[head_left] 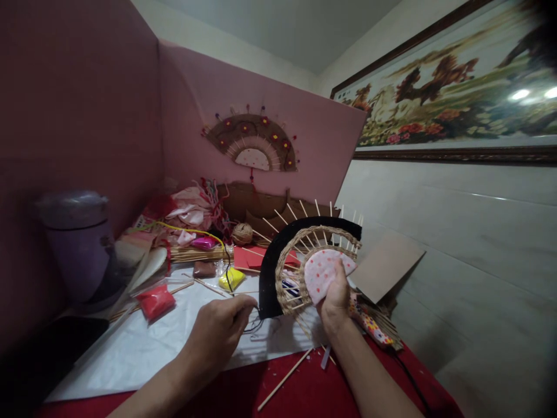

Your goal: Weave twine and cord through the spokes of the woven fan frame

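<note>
My right hand (337, 299) grips a half-round fan (293, 247) by its white centre with red dots (324, 268), thumb on the front. Around that centre run a woven twine band and a wide black band, with thin wooden sticks poking out past the rim. At the fan's lower left corner, my left hand (224, 325) pinches a black cord (257, 310) between thumb and fingers. Part of the cord loops below the fan, and a length rises above my hand.
A finished fan with flowers (252, 130) hangs on the pink board. On the white sheet (130, 348) lie a red packet (156, 303), a yellow packet (231, 279) and loose sticks. A twine ball (242, 234) sits behind; a purple container (78, 249) stands left. A patterned glue gun (372, 326) lies right.
</note>
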Demonstrator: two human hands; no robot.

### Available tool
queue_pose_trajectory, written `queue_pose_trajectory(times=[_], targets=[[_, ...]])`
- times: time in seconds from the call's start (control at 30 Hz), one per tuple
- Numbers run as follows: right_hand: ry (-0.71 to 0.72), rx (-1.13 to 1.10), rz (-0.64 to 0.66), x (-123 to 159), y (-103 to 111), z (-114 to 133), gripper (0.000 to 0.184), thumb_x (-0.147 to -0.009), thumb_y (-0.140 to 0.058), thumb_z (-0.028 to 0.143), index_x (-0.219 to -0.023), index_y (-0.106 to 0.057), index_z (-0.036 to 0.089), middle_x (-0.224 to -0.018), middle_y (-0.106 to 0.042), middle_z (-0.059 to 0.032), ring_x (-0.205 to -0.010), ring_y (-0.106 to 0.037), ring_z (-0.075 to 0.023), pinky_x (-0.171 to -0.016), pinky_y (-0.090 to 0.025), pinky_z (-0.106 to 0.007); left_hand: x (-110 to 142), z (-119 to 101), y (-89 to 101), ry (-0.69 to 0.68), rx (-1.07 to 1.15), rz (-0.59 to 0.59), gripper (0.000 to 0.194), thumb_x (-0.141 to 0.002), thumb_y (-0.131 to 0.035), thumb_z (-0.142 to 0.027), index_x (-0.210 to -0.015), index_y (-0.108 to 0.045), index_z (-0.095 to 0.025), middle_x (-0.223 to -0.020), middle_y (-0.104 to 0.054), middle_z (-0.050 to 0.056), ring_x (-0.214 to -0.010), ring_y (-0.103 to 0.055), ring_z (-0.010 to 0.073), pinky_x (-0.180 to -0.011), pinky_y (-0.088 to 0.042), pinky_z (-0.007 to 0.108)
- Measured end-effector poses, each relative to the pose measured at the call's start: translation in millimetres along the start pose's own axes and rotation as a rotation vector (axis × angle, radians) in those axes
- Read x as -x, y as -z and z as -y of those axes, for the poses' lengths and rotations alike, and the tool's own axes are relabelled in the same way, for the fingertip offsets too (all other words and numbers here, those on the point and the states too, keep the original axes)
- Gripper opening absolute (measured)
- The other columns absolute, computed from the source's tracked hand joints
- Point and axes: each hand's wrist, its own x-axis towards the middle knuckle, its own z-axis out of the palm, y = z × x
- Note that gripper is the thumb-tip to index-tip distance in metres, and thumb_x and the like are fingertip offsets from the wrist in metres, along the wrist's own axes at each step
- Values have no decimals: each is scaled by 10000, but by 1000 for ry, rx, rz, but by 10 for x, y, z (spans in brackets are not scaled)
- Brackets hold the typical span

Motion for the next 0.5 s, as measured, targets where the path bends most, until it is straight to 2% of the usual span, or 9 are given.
queue_pose_trajectory(times=[0.1, 0.23, 0.37, 0.5], targets=[[-16, 5, 23, -8, -3, -11, 441, -725, -598, 435, -1061, -595, 150, -953, -691, -40, -805, -663, -149, -807, -525, -318, -18, 37, 35, -77, -123, -105, 237, -864, -445, -230, -854, -680, -208, -734, -708, 34, -659, -646, 164, -603, -430, 261], [-26, 6, 47, -48, 26, -39, 409, -730, -597, 419, -1036, -600, 147, -902, -703, -33, -793, -671, -152, -806, -530, -315, -31, 60, 66, -121, -174, -179, 202, -853, -487, -229, -790, -677, -202, -680, -698, 16, -620, -645, 150, -594, -449, 252], [-90, 2, 32, -78, 43, -50, 346, -750, -581, 393, -981, -616, 138, -836, -711, -31, -813, -673, -152, -817, -528, -303, -43, 68, 85, -154, -114, -232, 142, -829, -542, -206, -765, -669, -194, -672, -695, -4, -602, -641, 135, -569, -458, 239], [-161, -12, 28, -90, 55, -59, 309, -765, -572, 363, -974, -620, 140, -800, -716, -27, -842, -674, -155, -827, -528, -299, -49, 92, 84, -260, -21, -297, 123, -832, -556, -210, -806, -675, -193, -720, -708, 11, -628, -645, 117, -588, -481, 218]])
